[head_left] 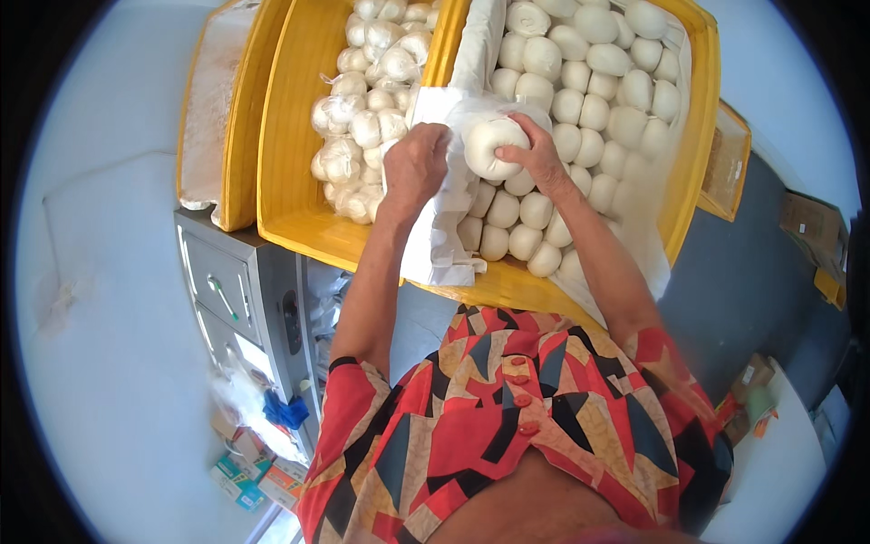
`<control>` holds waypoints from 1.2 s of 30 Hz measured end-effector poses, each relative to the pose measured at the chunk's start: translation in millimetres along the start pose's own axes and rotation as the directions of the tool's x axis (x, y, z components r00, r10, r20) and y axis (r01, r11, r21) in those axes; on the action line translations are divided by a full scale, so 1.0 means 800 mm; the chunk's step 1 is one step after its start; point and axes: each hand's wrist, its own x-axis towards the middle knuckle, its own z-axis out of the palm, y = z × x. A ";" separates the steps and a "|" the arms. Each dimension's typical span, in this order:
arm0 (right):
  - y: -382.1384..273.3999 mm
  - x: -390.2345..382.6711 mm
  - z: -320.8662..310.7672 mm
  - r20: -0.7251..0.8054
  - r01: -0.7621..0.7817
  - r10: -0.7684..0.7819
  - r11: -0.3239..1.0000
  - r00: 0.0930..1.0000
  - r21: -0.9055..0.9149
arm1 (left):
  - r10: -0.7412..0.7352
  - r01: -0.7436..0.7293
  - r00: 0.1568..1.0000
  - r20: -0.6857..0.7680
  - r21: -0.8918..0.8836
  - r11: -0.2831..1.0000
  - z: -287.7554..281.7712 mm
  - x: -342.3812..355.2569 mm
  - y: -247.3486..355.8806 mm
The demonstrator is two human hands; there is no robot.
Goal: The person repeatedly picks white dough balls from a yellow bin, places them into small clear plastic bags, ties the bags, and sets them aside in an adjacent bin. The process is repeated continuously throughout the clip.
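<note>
Grey floor [743, 245] lies right of the lined crate [707, 91], which holds white buns [594, 111]. Left of the lined crate stands a second crate [290, 163] of bagged buns [344, 109]. Near the lined crate's left edge, the left hand [415, 168] has curled fingers; any grip cannot be told. Above the lined crate, the right hand [541, 161] has fingers grasping one bun [492, 148]; light, even pressure should avoid denting.

shirt [494, 422]: red/tan/black/slate-blue angular patches | buttons [521, 400]: red, round | sleeves [343, 403]: short, patterned
</note>
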 end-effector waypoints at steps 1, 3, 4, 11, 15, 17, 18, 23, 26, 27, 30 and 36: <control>0.008 0.003 -0.002 -0.010 0.032 -0.032 0.999 0.999 -0.036 | 0.009 -0.006 1.000 0.017 -0.174 0.985 0.004 -0.008 0.004; 0.008 0.004 -0.005 -0.044 0.103 -0.112 0.979 0.993 -0.174 | 0.040 0.019 0.993 0.108 -0.492 0.870 0.011 -0.018 0.017; 0.007 0.002 -0.008 -0.061 0.135 -0.154 0.961 0.986 -0.242 | -0.005 0.127 0.982 0.189 -0.640 0.758 0.015 -0.025 0.028; -0.041 -0.028 -0.065 -0.109 -0.079 0.006 0.732 0.994 -0.676 | 0.212 0.168 0.882 0.421 -0.701 0.693 0.055 -0.062 0.116; -0.074 -0.082 -0.116 -0.094 -0.262 0.311 0.555 0.946 -0.789 | -0.059 0.468 0.877 0.476 -0.822 0.325 0.066 -0.039 0.120; -0.087 -0.127 -0.127 -0.033 -0.073 0.289 0.126 0.957 -0.989 | -0.133 0.589 0.808 0.574 -0.788 0.180 0.070 -0.030 0.104; -0.097 -0.143 -0.122 0.004 0.037 0.296 -0.107 0.955 -0.994 | -0.152 0.635 0.772 0.617 -0.759 0.141 0.072 -0.027 0.093; -0.137 -0.195 -0.100 0.266 0.655 0.601 -0.650 0.754 -0.386 | -0.128 0.661 0.748 0.651 -0.748 0.059 0.064 -0.025 0.090; -0.160 -0.181 -0.089 0.357 0.574 0.449 -0.659 0.819 -0.487 | -0.106 0.618 0.784 0.611 -0.785 0.048 0.050 -0.021 0.105; -0.170 -0.175 -0.090 0.512 0.577 0.311 -0.632 0.801 -0.518 | -0.084 0.601 0.798 0.597 -0.798 0.045 0.044 -0.022 0.113; -0.199 -0.160 -0.086 0.748 0.595 -0.232 -0.481 0.622 -0.644 | -0.006 0.515 0.856 0.517 -0.851 0.101 0.023 -0.026 0.140; -0.181 -0.146 -0.061 -0.029 0.247 -0.424 0.581 0.905 -0.775 | 0.164 0.298 0.918 0.362 -0.900 0.319 0.010 -0.035 0.150</control>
